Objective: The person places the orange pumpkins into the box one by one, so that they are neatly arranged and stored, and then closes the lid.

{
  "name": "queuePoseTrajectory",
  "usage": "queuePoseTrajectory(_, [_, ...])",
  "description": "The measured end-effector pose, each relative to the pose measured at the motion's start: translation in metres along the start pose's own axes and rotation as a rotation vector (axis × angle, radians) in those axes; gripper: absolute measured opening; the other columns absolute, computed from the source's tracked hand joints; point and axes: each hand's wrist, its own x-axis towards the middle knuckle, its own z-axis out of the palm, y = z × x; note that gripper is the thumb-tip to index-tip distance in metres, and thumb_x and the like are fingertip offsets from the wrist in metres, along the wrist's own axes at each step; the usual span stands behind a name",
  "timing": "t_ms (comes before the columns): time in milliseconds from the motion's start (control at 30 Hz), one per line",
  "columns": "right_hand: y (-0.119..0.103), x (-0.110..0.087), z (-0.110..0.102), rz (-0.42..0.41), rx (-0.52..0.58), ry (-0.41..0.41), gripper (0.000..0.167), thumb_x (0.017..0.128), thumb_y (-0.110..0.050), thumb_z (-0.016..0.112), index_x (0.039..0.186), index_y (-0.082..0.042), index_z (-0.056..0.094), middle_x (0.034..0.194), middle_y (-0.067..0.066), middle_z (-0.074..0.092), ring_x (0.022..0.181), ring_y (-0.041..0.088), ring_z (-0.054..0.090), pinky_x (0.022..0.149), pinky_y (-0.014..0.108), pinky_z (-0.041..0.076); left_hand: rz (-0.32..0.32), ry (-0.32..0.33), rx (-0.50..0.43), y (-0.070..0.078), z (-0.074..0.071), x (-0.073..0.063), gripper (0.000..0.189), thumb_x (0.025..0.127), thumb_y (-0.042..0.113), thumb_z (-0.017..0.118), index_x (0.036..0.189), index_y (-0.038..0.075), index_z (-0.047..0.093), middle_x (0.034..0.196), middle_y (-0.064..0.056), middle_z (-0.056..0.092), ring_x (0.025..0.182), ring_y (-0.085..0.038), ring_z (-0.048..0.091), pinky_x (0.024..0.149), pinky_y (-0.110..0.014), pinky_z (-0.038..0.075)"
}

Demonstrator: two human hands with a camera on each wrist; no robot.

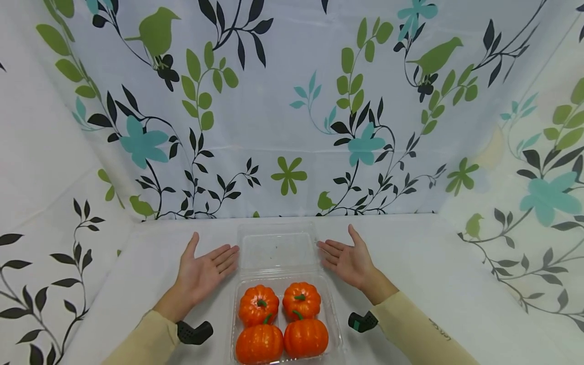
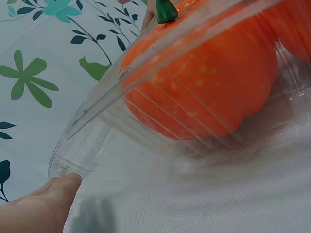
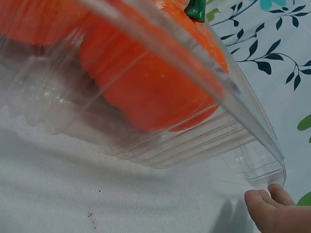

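A clear plastic clamshell container [image 1: 335, 324] stands with its lid [image 1: 278, 253] folded back flat on the far side. Several small orange pumpkins [image 1: 258, 305] with green stems sit in its base, two by two. My left hand [image 1: 205, 271], palm up with fingers straight, has its fingertips right at the lid's left edge. On the opposite side my right hand [image 1: 349, 261] mirrors it, fingers extended toward the lid's right edge. Neither hand holds anything. In the left wrist view a pumpkin [image 2: 204, 77] shows through the container's ribbed wall, and the right wrist view shows another pumpkin [image 3: 155, 82].
White cloth covers the table [image 1: 410, 263]. Behind it hangs a curtain [image 1: 274, 126] printed with leaves, birds and flowers, which continues along both sides. A black wrist device [image 1: 195, 332] is on the left wrist, and a similar device [image 1: 362, 322] is on the right.
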Motion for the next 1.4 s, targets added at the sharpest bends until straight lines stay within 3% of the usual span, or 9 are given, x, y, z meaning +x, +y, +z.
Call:
queuePoseTrajectory(167, [0.000, -0.003, 0.003, -0.019, -0.013, -0.003, 0.105, 0.097, -0.071, 0.042, 0.160, 0.004, 0.004, 0.166, 0.019, 0.016, 0.154, 0.034, 0.012, 0.124, 0.049, 0.012, 0.006, 0.006, 0.024, 0.001, 0.005, 0.000, 0.108, 0.094, 0.078, 0.032, 0.160, 0.003, -0.009, 0.169, -0.015, 0.000, 0.155, -0.029, 0.006, 0.125, -0.042, 0.010])
queuePoseTrajectory(333, [-0.001, -0.007, 0.005, -0.044, -0.018, -0.007, 0.103, 0.097, -0.071, 0.042, 0.160, 0.002, 0.008, 0.165, 0.017, 0.022, 0.152, 0.033, 0.020, 0.123, 0.048, 0.017, 0.036, 0.006, 0.026, 0.002, 0.010, -0.004, 0.105, 0.096, 0.077, 0.032, 0.161, 0.003, -0.006, 0.169, -0.014, 0.003, 0.155, -0.027, 0.008, 0.124, -0.040, 0.013])
queuePoseTrajectory(533, [-0.006, -0.017, 0.008, -0.083, 0.018, -0.051, 0.099, 0.098, -0.070, 0.039, 0.161, 0.000, 0.007, 0.165, 0.017, 0.022, 0.152, 0.032, 0.021, 0.124, 0.046, 0.016, 0.063, -0.037, 0.014, 0.005, 0.017, -0.009, 0.102, 0.097, 0.074, 0.032, 0.161, 0.005, -0.005, 0.169, -0.013, 0.004, 0.155, -0.026, 0.009, 0.124, -0.039, 0.014])
queuePoseTrajectory(833, [-0.017, -0.031, 0.016, -0.123, 0.069, -0.072, 0.094, 0.098, -0.069, 0.042, 0.160, -0.003, 0.019, 0.161, 0.013, 0.033, 0.148, 0.030, 0.031, 0.121, 0.042, 0.027, 0.116, -0.113, 0.072, 0.012, 0.029, -0.019, 0.102, 0.097, 0.074, 0.033, 0.162, 0.004, -0.002, 0.169, -0.013, 0.006, 0.154, -0.027, 0.011, 0.124, -0.040, 0.015])
queuePoseTrajectory(1033, [-0.022, -0.040, 0.021, -0.153, 0.033, -0.094, 0.091, 0.099, -0.069, 0.040, 0.160, -0.003, 0.021, 0.163, 0.013, 0.032, 0.148, 0.031, 0.031, 0.122, 0.043, 0.025, 0.150, -0.146, 0.136, 0.015, 0.036, -0.029, 0.101, 0.098, 0.075, 0.029, 0.161, 0.002, -0.002, 0.169, -0.015, 0.005, 0.154, -0.029, 0.011, 0.124, -0.039, 0.013])
queuePoseTrajectory(1200, [-0.024, -0.048, 0.024, -0.175, -0.005, -0.110, 0.088, 0.100, -0.067, 0.038, 0.159, -0.003, 0.026, 0.162, 0.014, 0.033, 0.147, 0.031, 0.033, 0.122, 0.044, 0.026, 0.161, -0.186, 0.129, 0.016, 0.040, -0.036, 0.100, 0.099, 0.073, 0.030, 0.161, 0.002, -0.004, 0.169, -0.015, 0.005, 0.154, -0.028, 0.010, 0.124, -0.039, 0.010])
queuePoseTrajectory(1400, [-0.028, -0.061, 0.031, -0.239, -0.118, -0.096, 0.082, 0.104, -0.063, 0.034, 0.155, 0.001, 0.033, 0.159, 0.016, 0.038, 0.145, 0.031, 0.038, 0.121, 0.044, 0.027, 0.211, -0.186, 0.213, 0.018, 0.054, -0.049, 0.094, 0.102, 0.068, 0.025, 0.161, 0.000, -0.001, 0.168, -0.015, 0.010, 0.154, -0.030, 0.012, 0.124, -0.039, 0.012])
